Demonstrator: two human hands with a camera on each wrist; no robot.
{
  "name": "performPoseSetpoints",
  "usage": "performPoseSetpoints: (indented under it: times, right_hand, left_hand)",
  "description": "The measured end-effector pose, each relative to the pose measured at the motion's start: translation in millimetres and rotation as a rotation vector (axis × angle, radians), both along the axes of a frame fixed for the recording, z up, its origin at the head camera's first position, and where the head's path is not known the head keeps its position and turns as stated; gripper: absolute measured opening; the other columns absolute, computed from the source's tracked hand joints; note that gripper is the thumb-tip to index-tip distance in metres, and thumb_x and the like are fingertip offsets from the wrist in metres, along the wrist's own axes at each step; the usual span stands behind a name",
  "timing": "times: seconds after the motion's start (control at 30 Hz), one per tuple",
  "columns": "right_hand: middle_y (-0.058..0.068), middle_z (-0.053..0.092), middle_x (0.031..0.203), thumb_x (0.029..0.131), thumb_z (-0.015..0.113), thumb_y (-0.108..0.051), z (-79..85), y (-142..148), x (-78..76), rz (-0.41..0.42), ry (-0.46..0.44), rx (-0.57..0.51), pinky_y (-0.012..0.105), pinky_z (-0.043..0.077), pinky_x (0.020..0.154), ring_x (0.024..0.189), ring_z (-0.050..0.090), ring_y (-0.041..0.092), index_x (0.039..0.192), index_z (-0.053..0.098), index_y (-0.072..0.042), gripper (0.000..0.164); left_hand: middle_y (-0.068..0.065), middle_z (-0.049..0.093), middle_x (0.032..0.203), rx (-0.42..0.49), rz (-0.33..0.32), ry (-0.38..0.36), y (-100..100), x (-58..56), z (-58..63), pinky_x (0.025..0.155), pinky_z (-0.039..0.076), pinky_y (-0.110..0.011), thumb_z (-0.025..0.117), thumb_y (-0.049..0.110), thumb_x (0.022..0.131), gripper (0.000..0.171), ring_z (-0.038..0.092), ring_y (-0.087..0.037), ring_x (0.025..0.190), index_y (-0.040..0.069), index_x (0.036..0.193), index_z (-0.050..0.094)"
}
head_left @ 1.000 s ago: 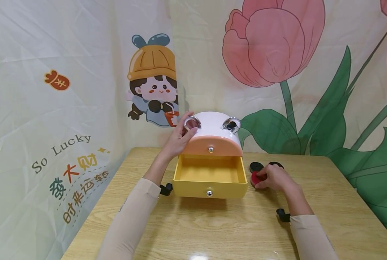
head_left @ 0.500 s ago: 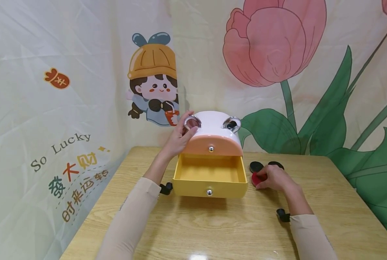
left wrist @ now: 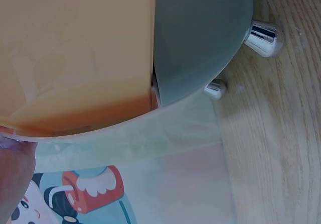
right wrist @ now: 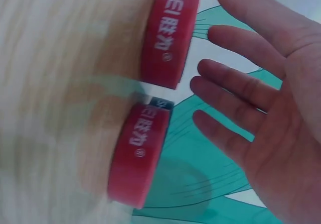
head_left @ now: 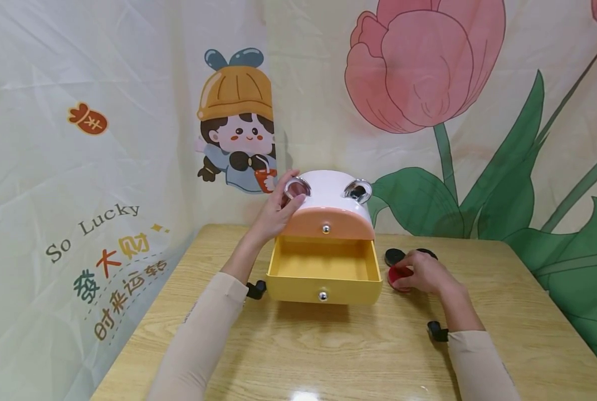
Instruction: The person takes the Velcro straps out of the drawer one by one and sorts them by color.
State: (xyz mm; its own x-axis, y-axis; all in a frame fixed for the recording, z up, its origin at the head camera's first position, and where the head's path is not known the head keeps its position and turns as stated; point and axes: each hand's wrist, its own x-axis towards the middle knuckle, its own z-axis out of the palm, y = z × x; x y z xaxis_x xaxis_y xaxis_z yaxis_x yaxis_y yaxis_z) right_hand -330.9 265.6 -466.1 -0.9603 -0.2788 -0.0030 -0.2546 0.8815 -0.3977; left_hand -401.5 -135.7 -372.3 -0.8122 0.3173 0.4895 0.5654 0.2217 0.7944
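The right grip [head_left: 425, 273], wide with fingers loosely spread, stands just beside a red disc [head_left: 400, 280] lying on the desk [head_left: 298, 351] at its 9 o'clock; whether the fingertips touch it cannot be told. From the right wrist, two red-sided rolls [right wrist: 173, 38] bear white print: cropped letters ending "WEI", then "胜为 ®". One black disc [head_left: 395, 257] lies at the red disc's 12 o'clock, a second black disc [head_left: 427, 253] towards its 2 o'clock. The left grip [head_left: 273, 217], thumb in front, holds a white-topped drawer box [head_left: 327, 186] at the box's 10 o'clock, around one silver eye ring. The yellow drawer [head_left: 298, 290] juts out towards 6 o'clock. Farther out, at the left grip's 9 o'clock, the wall cloth [head_left: 313, 111] reads "So Lucky", "發大财" and "时来运转".
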Motion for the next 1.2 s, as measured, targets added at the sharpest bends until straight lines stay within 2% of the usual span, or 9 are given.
performPoseSetpoints:
  times: [0.2,0.33,0.5,0.63,0.77,0.9,1.07,1.2]
  right_hand:
    - [0.019,0.065,0.136,0.094,0.079,-0.029,14.2,-6,6.4,0.003,0.133,-0.073,0.056,0.057,0.096,0.118,0.063,0.041,0.139,0.068,-0.011,0.049]
    - [0.015,0.06,0.148,0.097,0.074,-0.034,26.5,-14,11.8,0.027,0.222,-0.177,0.06,0.054,0.1,0.127,0.061,0.041,0.147,0.061,-0.016,0.055]
    - [0.011,0.054,0.155,0.098,0.072,-0.041,44.2,-26,24.1,0.058,0.276,-0.259,0.061,0.053,0.099,0.139,0.053,0.041,0.153,0.054,-0.024,0.061]
    - [0.008,0.053,0.156,0.097,0.074,-0.039,58.2,-36,35.7,0.096,0.322,-0.291,0.057,0.055,0.098,0.143,0.05,0.039,0.153,0.053,-0.026,0.062]
    - [0.007,0.055,0.155,0.095,0.077,-0.031,70.7,-44,45.6,0.151,0.381,-0.283,0.058,0.053,0.102,0.141,0.052,0.037,0.151,0.057,-0.023,0.06]
    - [0.008,0.058,0.151,0.092,0.081,-0.03,81.5,-51,53.0,0.212,0.431,-0.266,0.059,0.052,0.103,0.137,0.056,0.037,0.149,0.059,-0.022,0.061]
    - [0.007,0.062,0.146,0.088,0.085,-0.025,86.6,-59,57.1,0.304,0.518,-0.282,0.052,0.055,0.101,0.132,0.062,0.032,0.146,0.062,-0.018,0.063]
    - [0.008,0.064,0.144,0.084,0.088,-0.02,89.3,-67,59.5,0.378,0.58,-0.293,0.049,0.056,0.1,0.128,0.063,0.03,0.143,0.064,-0.013,0.064]
  left_hand:
    - [-0.003,0.043,0.157,-0.011,0.011,-0.013,0,0.5,0.1,0.118,0.042,-0.046,0.061,0.045,0.104,0.059,0.054,-0.027,0.133,0.054,0.154,0.032]
    - [-0.002,0.042,0.159,-0.005,0.007,-0.013,0,1.2,0.6,0.118,0.042,-0.046,0.061,0.043,0.104,0.059,0.054,-0.027,0.133,0.052,0.155,0.032]
    - [-0.002,0.041,0.16,0.003,0.0,-0.018,0,1.4,-0.1,0.118,0.042,-0.046,0.061,0.042,0.105,0.059,0.054,-0.028,0.134,0.051,0.155,0.032]
    - [-0.004,0.043,0.157,0.002,0.004,-0.018,0,1.4,-0.2,0.117,0.043,-0.047,0.061,0.042,0.105,0.058,0.055,-0.028,0.132,0.051,0.155,0.033]
    - [-0.005,0.043,0.156,0.006,0.003,-0.019,0,0.7,-0.5,0.118,0.042,-0.047,0.061,0.039,0.105,0.058,0.054,-0.029,0.132,0.049,0.155,0.034]
    - [-0.004,0.041,0.159,0.015,-0.001,-0.027,0,-0.4,-0.6,0.119,0.041,-0.047,0.062,0.034,0.105,0.059,0.053,-0.029,0.133,0.045,0.156,0.033]
    - [-0.008,0.038,0.161,0.045,-0.022,-0.049,2,0.8,1.6,0.118,0.041,-0.05,0.061,0.025,0.107,0.061,0.052,-0.033,0.134,0.037,0.159,0.032]
    - [-0.012,0.038,0.159,0.037,-0.015,-0.064,4,8.4,7.8,0.118,0.041,-0.051,0.059,0.021,0.107,0.06,0.052,-0.035,0.135,0.034,0.16,0.031]
